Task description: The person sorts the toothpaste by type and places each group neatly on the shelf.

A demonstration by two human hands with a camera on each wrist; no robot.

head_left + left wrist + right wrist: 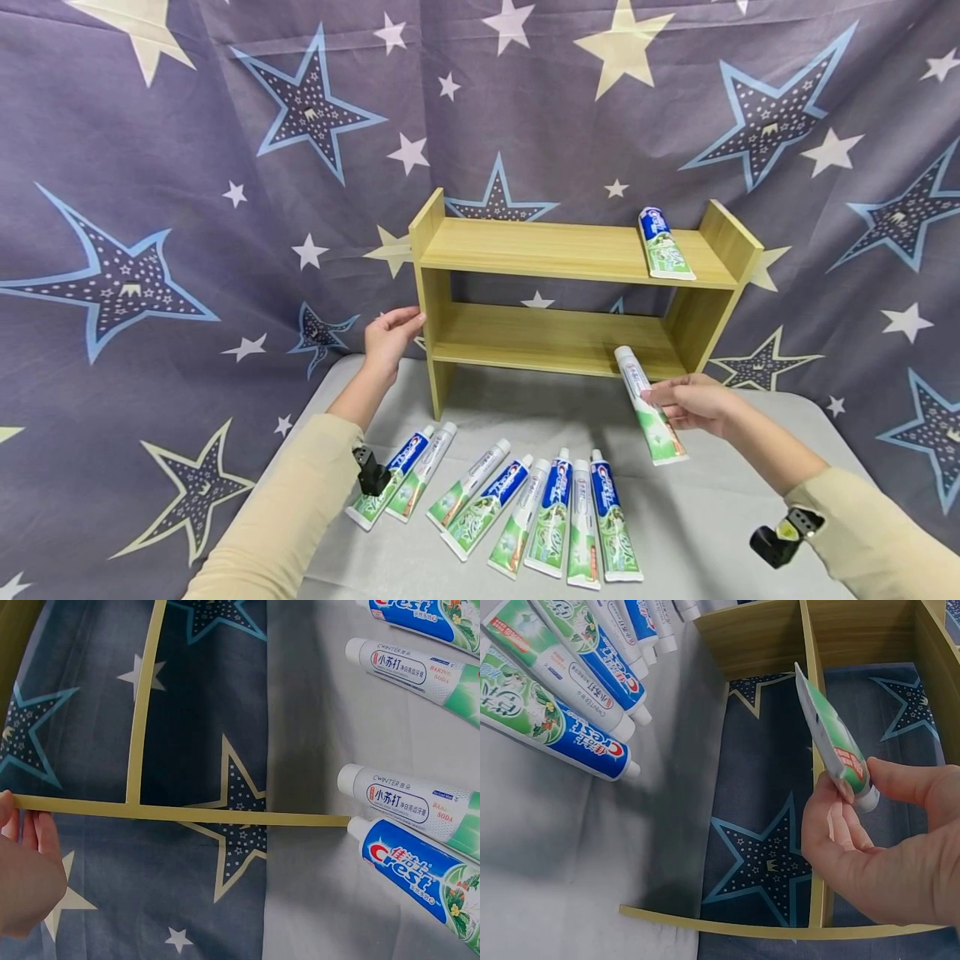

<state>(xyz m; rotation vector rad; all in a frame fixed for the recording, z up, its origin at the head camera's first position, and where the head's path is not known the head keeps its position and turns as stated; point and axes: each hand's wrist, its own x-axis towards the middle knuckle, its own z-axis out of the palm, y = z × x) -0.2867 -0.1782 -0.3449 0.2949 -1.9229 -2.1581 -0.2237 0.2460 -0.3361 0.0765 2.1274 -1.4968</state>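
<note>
My right hand (697, 402) pinches a white and green toothpaste tube (650, 408) between thumb and fingers, its cap pointing up toward the lower shelf board. In the right wrist view, the same tube (836, 739) overlaps the shelf's board edge. My left hand (392, 337) grips the left side panel of the wooden two-tier shelf (525, 350), thumb and fingertips at the panel's front edge. A blue and green Crest tube (665, 243) lies on the upper board near its right end.
Several toothpaste tubes, blue-green Crest (553, 517) and white-green (510, 521), lie side by side on the grey table (712, 517) in front of the shelf. A star-patterned curtain (187, 133) hangs behind. Each sleeve carries a black wrist camera (786, 537).
</note>
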